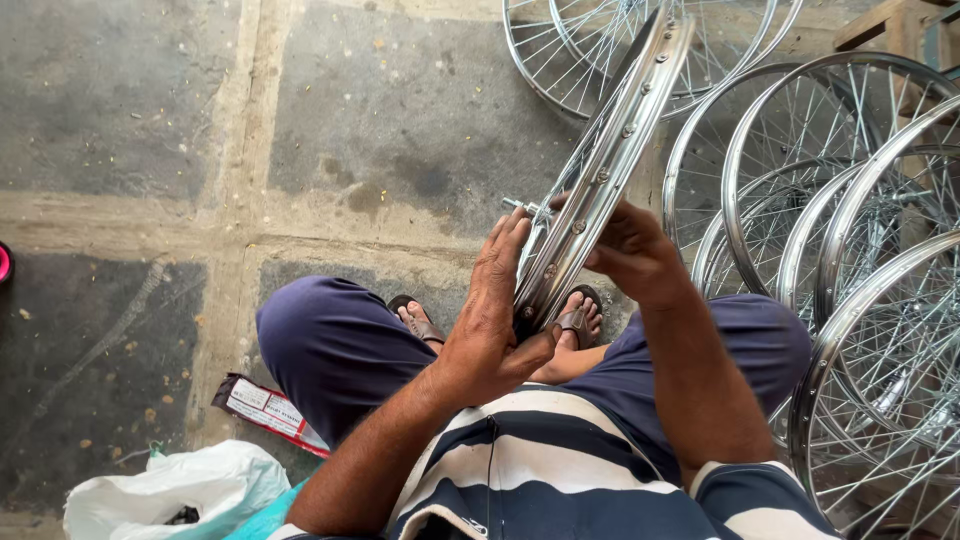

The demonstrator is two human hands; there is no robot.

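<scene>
Both hands grasp wheel rim (605,165) edgewise: left hand (495,320) nearer, right hand (630,250) beyond. Probably stiff, light, slick chrome; grip rim, not spokes.

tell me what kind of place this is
Probably a bicycle wheel workshop at floor level. The left hand and right hand hold a spoked rim, more wheels are stacked alongside, and the floor is stained stone slabs.
</scene>
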